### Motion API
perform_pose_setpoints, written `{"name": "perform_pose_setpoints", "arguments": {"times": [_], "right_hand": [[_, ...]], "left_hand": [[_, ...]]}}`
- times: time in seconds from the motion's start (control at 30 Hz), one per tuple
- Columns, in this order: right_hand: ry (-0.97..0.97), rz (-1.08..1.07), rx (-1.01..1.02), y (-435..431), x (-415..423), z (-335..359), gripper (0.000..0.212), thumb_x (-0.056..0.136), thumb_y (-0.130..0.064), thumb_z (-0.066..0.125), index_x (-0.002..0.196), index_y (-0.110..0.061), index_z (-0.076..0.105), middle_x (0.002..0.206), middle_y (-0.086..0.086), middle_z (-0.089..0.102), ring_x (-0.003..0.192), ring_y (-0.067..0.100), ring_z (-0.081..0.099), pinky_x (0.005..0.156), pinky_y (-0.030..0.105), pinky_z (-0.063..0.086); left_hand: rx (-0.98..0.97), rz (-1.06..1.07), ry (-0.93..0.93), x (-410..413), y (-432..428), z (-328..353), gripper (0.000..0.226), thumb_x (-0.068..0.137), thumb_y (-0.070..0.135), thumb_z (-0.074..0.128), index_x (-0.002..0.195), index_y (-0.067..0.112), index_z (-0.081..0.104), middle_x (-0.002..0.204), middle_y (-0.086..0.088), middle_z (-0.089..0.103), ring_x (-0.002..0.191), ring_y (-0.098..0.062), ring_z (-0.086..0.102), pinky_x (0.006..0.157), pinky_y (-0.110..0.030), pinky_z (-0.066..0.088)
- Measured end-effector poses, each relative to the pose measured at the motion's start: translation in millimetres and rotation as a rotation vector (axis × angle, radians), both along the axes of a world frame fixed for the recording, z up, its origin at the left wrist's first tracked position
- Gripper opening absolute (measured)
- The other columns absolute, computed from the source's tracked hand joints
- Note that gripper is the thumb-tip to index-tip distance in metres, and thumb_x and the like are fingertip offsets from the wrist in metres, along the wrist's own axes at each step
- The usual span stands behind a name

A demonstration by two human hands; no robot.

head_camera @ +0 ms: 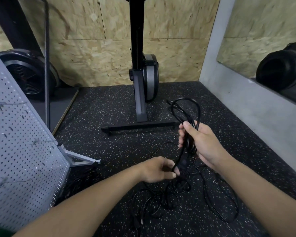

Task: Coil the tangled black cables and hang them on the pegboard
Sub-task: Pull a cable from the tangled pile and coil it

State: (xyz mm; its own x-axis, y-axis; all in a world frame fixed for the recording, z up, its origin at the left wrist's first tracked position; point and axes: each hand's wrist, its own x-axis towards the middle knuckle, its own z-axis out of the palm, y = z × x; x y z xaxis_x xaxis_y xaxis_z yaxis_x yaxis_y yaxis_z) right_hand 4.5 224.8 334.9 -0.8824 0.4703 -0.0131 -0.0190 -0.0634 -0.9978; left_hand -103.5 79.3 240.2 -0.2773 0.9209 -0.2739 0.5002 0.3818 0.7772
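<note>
While the right hand point(202, 142) grips the coil point(190, 119) right of the pegboard point(15, 134), the left hand point(158, 170) pinches its tail point(179, 159) (presumably feeding another loop).

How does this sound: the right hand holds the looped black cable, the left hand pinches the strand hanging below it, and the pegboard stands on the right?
One slip: the head view shows the pegboard on the left. The right hand does hold the looped black cable, and the left hand pinches the strand hanging below it.
</note>
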Motion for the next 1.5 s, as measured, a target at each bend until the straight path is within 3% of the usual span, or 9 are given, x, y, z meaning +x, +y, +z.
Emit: {"name": "perform_pose_setpoints", "arguments": {"times": [0.23, 0.4, 0.63, 0.83, 1.0, 1.13, 1.27, 1.37, 1.5], "right_hand": [[-0.35, -0.229, 0.707, 42, 3, -20, 0.025, 0.11, -0.032, 0.043, 0.107, -0.014, 0.061, 0.078, 0.003, 0.067, 0.059, 0.016, 0.071, 0.07, 0.039, 0.059], [-0.542, -0.052, 0.91, 43, 4, -26, 0.044, 0.108, -0.05, 0.04, 0.11, -0.009, 0.054, 0.083, 0.008, 0.066, 0.074, 0.024, 0.067, 0.062, 0.032, 0.049], [-0.581, 0.242, 0.798, 9, 9, -17, 0.103, 0.088, -0.088, 0.014, 0.162, -0.018, 0.032, 0.163, 0.005, 0.041, 0.149, 0.025, 0.039, 0.122, 0.041, 0.03], [-0.544, 0.41, 0.893, 12, 9, -24, 0.057, 0.095, -0.074, 0.046, 0.122, -0.026, 0.058, 0.108, 0.0, 0.072, 0.096, 0.016, 0.069, 0.091, 0.04, 0.056], [-0.464, 0.367, 0.994, 17, 8, -25, 0.037, 0.107, -0.044, 0.049, 0.081, -0.019, 0.055, 0.064, -0.008, 0.056, 0.049, -0.001, 0.049, 0.053, 0.019, 0.037], [-0.349, 0.358, 0.764, 23, 10, -22, 0.039, 0.106, -0.042, 0.053, 0.075, -0.018, 0.054, 0.058, -0.01, 0.053, 0.05, 0.007, 0.05, 0.056, 0.028, 0.044], [-0.301, 0.284, 0.643, 27, 7, -19, 0.035, 0.106, -0.042, 0.051, 0.089, -0.015, 0.065, 0.058, -0.017, 0.058, 0.054, 0.004, 0.049, 0.056, 0.031, 0.043], [-0.247, 0.282, 0.56, 28, 8, -18, 0.03, 0.107, -0.039, 0.051, 0.088, -0.019, 0.063, 0.06, -0.019, 0.055, 0.058, 0.004, 0.046, 0.057, 0.028, 0.044], [-0.135, 0.292, 0.512, 25, 11, -9, 0.028, 0.108, -0.033, 0.051, 0.089, -0.014, 0.061, 0.062, -0.017, 0.047, 0.061, 0.008, 0.046, 0.062, 0.028, 0.048]], "left_hand": [[-0.032, 0.07, 0.257, -21, -10, 16, 0.033, 0.102, 0.053, 0.057, 0.082, 0.029, 0.065, 0.082, 0.012, 0.066, 0.062, -0.002, 0.057, 0.061, -0.019, 0.045], [0.324, 0.179, 0.403, -17, -6, 45, 0.026, 0.1, 0.043, 0.065, 0.086, 0.021, 0.062, 0.088, 0.008, 0.058, 0.078, -0.005, 0.053, 0.072, -0.021, 0.043], [0.637, 0.418, 0.441, -18, -9, 57, 0.019, 0.087, 0.034, 0.083, 0.09, 0.019, 0.073, 0.09, 0.004, 0.059, 0.081, -0.01, 0.057, 0.072, -0.021, 0.046], [0.592, 0.452, 0.427, -17, -9, 54, 0.021, 0.086, 0.039, 0.084, 0.089, 0.021, 0.073, 0.09, 0.005, 0.06, 0.083, -0.008, 0.058, 0.072, -0.017, 0.043], [0.585, 0.483, 0.369, -12, -9, 60, 0.044, 0.083, 0.046, 0.085, 0.101, 0.024, 0.051, 0.085, 0.005, 0.059, 0.073, -0.007, 0.054, 0.064, -0.022, 0.045], [0.487, 0.519, 0.293, -20, -14, 55, 0.038, 0.088, 0.061, 0.075, 0.096, 0.026, 0.061, 0.088, 0.006, 0.067, 0.079, -0.006, 0.06, 0.073, -0.025, 0.049], [0.4, 0.429, -0.198, -28, -20, 47, 0.062, 0.101, 0.075, 0.033, 0.12, 0.03, 0.072, 0.123, 0.01, 0.074, 0.121, -0.004, 0.064, 0.108, -0.032, 0.043], [0.428, 0.522, -0.468, -28, -15, 42, 0.046, 0.113, 0.046, 0.031, 0.125, 0.02, 0.067, 0.125, -0.003, 0.074, 0.125, -0.02, 0.065, 0.113, -0.039, 0.044], [0.37, 0.55, -0.428, -30, -12, 36, 0.032, 0.104, 0.011, 0.044, 0.127, 0.016, 0.065, 0.122, -0.002, 0.076, 0.126, -0.023, 0.065, 0.115, -0.045, 0.043]]}}
